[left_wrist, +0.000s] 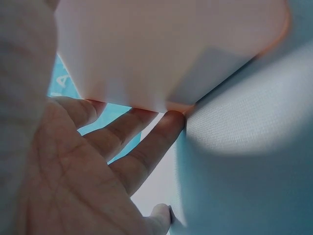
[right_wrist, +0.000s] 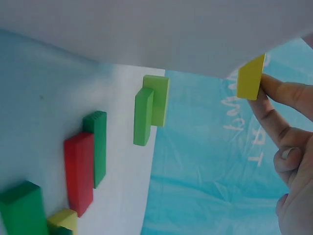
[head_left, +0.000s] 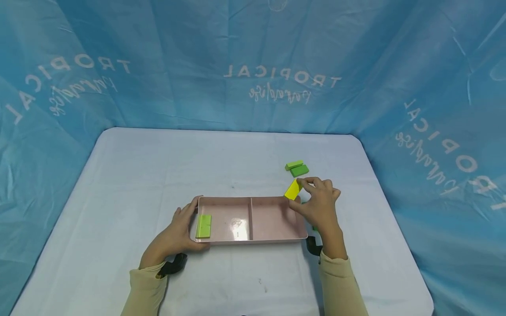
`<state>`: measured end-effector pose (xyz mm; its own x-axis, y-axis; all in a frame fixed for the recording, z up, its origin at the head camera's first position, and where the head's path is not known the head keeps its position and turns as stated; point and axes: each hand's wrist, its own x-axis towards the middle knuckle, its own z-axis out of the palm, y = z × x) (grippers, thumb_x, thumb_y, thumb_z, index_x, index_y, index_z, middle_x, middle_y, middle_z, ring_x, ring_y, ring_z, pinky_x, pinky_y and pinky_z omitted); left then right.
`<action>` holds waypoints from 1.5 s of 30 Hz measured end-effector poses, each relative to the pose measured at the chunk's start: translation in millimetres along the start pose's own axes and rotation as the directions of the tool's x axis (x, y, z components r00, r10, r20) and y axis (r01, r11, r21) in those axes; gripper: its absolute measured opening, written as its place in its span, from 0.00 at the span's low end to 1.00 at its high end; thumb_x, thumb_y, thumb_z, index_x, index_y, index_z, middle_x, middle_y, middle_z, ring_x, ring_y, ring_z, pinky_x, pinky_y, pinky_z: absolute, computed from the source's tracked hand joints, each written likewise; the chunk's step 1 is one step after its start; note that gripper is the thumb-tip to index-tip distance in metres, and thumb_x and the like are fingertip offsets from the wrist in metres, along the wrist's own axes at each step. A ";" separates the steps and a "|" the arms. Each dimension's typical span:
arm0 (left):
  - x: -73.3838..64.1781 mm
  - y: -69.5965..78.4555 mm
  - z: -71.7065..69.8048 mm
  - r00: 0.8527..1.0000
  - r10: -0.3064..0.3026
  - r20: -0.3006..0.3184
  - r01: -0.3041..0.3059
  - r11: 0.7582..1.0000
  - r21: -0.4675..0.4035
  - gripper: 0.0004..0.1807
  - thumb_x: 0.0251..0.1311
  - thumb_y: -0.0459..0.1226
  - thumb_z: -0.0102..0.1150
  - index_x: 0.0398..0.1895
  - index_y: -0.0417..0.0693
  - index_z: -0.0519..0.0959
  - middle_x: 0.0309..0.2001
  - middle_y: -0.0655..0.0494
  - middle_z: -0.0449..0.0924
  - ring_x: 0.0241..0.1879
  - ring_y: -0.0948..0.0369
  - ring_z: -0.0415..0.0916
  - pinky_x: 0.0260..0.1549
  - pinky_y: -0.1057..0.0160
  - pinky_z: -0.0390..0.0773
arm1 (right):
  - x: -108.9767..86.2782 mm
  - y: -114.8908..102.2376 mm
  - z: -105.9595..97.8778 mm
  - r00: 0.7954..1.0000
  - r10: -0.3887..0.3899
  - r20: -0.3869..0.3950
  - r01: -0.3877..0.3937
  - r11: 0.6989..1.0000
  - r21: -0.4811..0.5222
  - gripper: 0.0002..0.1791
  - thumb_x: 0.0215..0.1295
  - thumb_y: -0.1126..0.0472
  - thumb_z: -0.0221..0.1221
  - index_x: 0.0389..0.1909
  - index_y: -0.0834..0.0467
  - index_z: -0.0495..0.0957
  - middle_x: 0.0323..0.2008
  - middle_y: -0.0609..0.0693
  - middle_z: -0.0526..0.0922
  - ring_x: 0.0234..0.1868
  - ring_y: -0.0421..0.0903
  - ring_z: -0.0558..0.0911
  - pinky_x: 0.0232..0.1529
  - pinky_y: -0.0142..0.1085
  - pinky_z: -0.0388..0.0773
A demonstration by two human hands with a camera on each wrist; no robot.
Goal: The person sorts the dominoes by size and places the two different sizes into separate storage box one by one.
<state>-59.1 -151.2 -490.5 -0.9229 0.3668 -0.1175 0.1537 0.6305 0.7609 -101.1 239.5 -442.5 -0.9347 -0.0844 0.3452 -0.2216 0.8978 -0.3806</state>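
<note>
A pale pink two-compartment tray (head_left: 231,206) lies across the middle of the table. My left hand (head_left: 178,235) holds its left end, thumb at the near edge and fingers along the side; the left wrist view shows those fingers (left_wrist: 146,152) against the tray's wall. Above the tray's far right corner, my right hand (head_left: 321,205) pinches a yellow block (head_left: 293,189) between thumb and fingers. Yellow-green blocks (head_left: 204,226) stand against the left wall inside the left compartment. The right compartment has no block in it.
Beyond the right hand lie a light green block (head_left: 294,165) and a green block (head_left: 300,170), side by side. The right wrist view shows a red block (right_wrist: 79,171), a dark green block (right_wrist: 99,147) and others beside the tray. Blue curtains (head_left: 253,105) surround the white table (head_left: 166,162).
</note>
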 end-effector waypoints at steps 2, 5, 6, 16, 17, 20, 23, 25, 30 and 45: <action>-0.1 0.2 -0.1 1.000 -0.004 0.003 0.004 1.000 0.000 0.76 0.33 0.48 0.85 0.81 0.45 0.41 0.77 0.40 0.55 0.77 0.40 0.48 0.74 0.32 0.34 | -3.2 -0.6 0.9 1.000 -0.003 -0.005 0.003 1.000 0.006 0.35 0.43 0.49 0.78 0.55 0.58 0.84 0.51 0.56 0.82 0.46 0.58 0.69 0.46 0.59 0.55; -0.1 0.1 0.1 1.000 -0.002 -0.001 0.002 1.000 -0.003 0.76 0.32 0.48 0.85 0.81 0.45 0.41 0.77 0.40 0.56 0.77 0.39 0.49 0.73 0.31 0.34 | -6.7 -2.0 2.9 1.000 -0.018 -0.019 0.019 1.000 0.022 0.34 0.42 0.52 0.79 0.54 0.57 0.85 0.50 0.55 0.82 0.45 0.57 0.69 0.45 0.59 0.54; 0.0 0.1 0.3 1.000 -0.001 -0.003 0.001 1.000 -0.003 0.76 0.32 0.48 0.85 0.81 0.45 0.41 0.77 0.41 0.56 0.77 0.40 0.49 0.73 0.31 0.35 | -7.6 -3.1 3.7 0.999 -0.027 -0.024 0.028 0.999 0.031 0.34 0.41 0.52 0.80 0.53 0.57 0.85 0.49 0.54 0.82 0.45 0.57 0.69 0.45 0.59 0.54; -1.2 0.9 0.6 1.000 0.014 -0.011 -0.014 1.000 -0.003 0.75 0.32 0.47 0.85 0.81 0.47 0.42 0.76 0.40 0.57 0.77 0.40 0.50 0.74 0.31 0.35 | -10.9 -21.6 15.6 0.997 -0.076 -0.009 0.076 0.994 0.072 0.35 0.40 0.51 0.80 0.54 0.55 0.85 0.49 0.51 0.81 0.44 0.55 0.69 0.44 0.56 0.54; -1.4 1.1 0.6 1.000 0.014 -0.011 -0.014 1.000 0.001 0.75 0.32 0.47 0.85 0.81 0.47 0.42 0.76 0.40 0.57 0.76 0.39 0.50 0.73 0.31 0.35 | -10.9 -23.9 16.5 0.997 -0.079 -0.008 0.079 0.994 0.080 0.35 0.40 0.51 0.80 0.54 0.55 0.85 0.49 0.52 0.81 0.44 0.55 0.69 0.44 0.56 0.54; -1.5 0.7 0.8 1.000 0.016 -0.013 -0.016 1.000 0.007 0.75 0.33 0.47 0.85 0.81 0.46 0.42 0.76 0.40 0.57 0.76 0.39 0.50 0.73 0.31 0.35 | -10.8 -31.0 19.0 0.996 -0.094 -0.012 0.094 0.991 0.095 0.35 0.38 0.51 0.80 0.54 0.55 0.85 0.49 0.52 0.82 0.44 0.55 0.69 0.43 0.55 0.54; -1.6 0.4 1.0 1.000 0.018 -0.016 -0.018 1.000 0.014 0.74 0.33 0.48 0.85 0.81 0.46 0.43 0.76 0.39 0.58 0.76 0.38 0.50 0.73 0.30 0.36 | -11.3 -39.3 20.9 0.994 -0.113 -0.013 0.113 0.988 0.106 0.33 0.39 0.51 0.80 0.52 0.53 0.86 0.47 0.51 0.82 0.44 0.55 0.70 0.42 0.53 0.54; -1.9 0.2 1.2 1.000 0.017 -0.016 -0.017 1.000 0.011 0.74 0.33 0.49 0.85 0.81 0.46 0.43 0.76 0.39 0.58 0.76 0.38 0.50 0.73 0.30 0.35 | -12.2 -45.2 22.4 0.993 -0.120 -0.001 0.119 0.987 0.112 0.32 0.39 0.51 0.79 0.51 0.52 0.86 0.47 0.51 0.82 0.44 0.54 0.70 0.41 0.52 0.55; -1.6 -0.1 1.3 1.000 0.013 -0.008 -0.013 1.000 0.005 0.75 0.33 0.49 0.85 0.81 0.47 0.42 0.77 0.40 0.57 0.77 0.39 0.49 0.74 0.32 0.35 | -13.8 -58.5 28.6 0.990 -0.137 0.039 0.131 0.983 0.130 0.31 0.42 0.48 0.78 0.52 0.50 0.86 0.48 0.49 0.82 0.45 0.51 0.70 0.41 0.49 0.54; -1.3 -1.7 1.5 1.000 -0.001 -0.007 0.001 1.000 0.006 0.75 0.34 0.49 0.85 0.81 0.45 0.41 0.78 0.39 0.53 0.77 0.38 0.48 0.74 0.32 0.35 | -14.4 -89.6 41.8 0.968 -0.201 0.147 0.183 0.974 0.131 0.32 0.44 0.46 0.78 0.55 0.47 0.85 0.50 0.44 0.81 0.48 0.48 0.71 0.48 0.54 0.63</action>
<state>-57.7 -151.8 -492.6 -0.9253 0.3619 -0.1137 0.1551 0.6346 0.7571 -79.4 142.2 -449.3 -0.9016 -0.3260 0.2845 -0.4229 0.8029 -0.4201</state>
